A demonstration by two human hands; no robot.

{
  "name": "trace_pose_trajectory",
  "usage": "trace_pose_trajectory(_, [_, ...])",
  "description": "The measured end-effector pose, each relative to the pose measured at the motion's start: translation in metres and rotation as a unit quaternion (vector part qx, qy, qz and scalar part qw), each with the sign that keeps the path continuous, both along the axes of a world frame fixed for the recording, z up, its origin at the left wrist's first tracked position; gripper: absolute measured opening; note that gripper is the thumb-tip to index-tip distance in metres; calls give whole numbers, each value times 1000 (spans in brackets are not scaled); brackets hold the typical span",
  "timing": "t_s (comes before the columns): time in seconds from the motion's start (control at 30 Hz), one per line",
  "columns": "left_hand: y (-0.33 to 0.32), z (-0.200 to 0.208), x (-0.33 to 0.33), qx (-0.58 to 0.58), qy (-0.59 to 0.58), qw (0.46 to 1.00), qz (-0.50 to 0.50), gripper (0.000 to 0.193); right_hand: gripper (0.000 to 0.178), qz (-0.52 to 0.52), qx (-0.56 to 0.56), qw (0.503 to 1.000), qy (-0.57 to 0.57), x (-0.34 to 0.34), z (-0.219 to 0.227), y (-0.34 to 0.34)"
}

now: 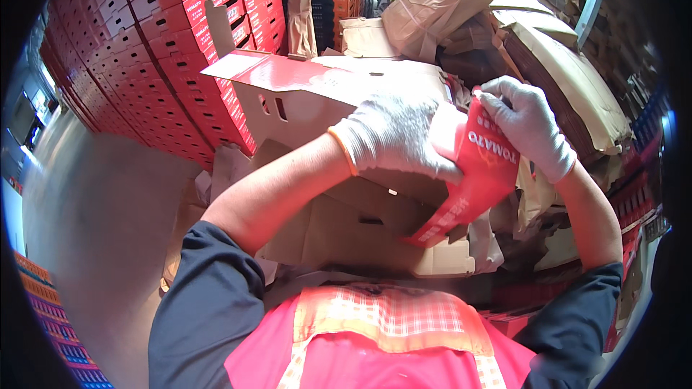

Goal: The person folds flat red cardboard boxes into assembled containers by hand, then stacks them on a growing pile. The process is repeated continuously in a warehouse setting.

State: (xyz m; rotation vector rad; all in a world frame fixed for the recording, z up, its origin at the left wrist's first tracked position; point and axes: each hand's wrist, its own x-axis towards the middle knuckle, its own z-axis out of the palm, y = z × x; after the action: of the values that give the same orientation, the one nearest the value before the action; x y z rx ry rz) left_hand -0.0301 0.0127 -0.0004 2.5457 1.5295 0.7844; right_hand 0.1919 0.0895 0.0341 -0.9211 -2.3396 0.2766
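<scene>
1. Nearest: my orange-and-white checked cloth apron (389, 317). Just past it, the half-folded brown cardboard carton with red printed outer faces (324, 227), brown inside showing.
2. Key relation: the carton's narrow red cardboard end panel with white lettering (479, 173) lies between my hands. Long axis slants from far right, at the right-hand grip, down to near left. Panel body hangs nearside of that grip.
3. Left hand (400, 133), white knit glove, orange cuff: over the carton, left of the panel, fingertips up against it. Finger closure is hidden; can't tell.
4. Right hand (530, 122), white knit glove: thumb and fingers pinched narrow on the panel's far upper edge. It's the nearer hand to that end.
5. Beyond: the carton's long red-and-white flap (288, 72) reaches out left.
6. Farthest: tall stack of red cardboard cartons (180, 50) far left; crumpled brown paper wrapping (447, 0) far right.
</scene>
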Motion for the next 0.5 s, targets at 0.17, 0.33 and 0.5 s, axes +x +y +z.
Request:
trace_pose_trajectory(0.17, [6, -2, -9, -114, -71, 989, -61, 78, 37, 58, 155, 972, -169, -16, 2, 9])
trace_pose_trajectory(0.33, [1, -9, -5, 71, -113, 989, -57, 70, 26, 35, 128, 969, -206, -61, -23, 34])
trace_pose_trajectory(0.5, [-1, -22, -10, 130, -132, 976, -113, 82, 30, 19, -48, 997, -56, -77, -21, 30])
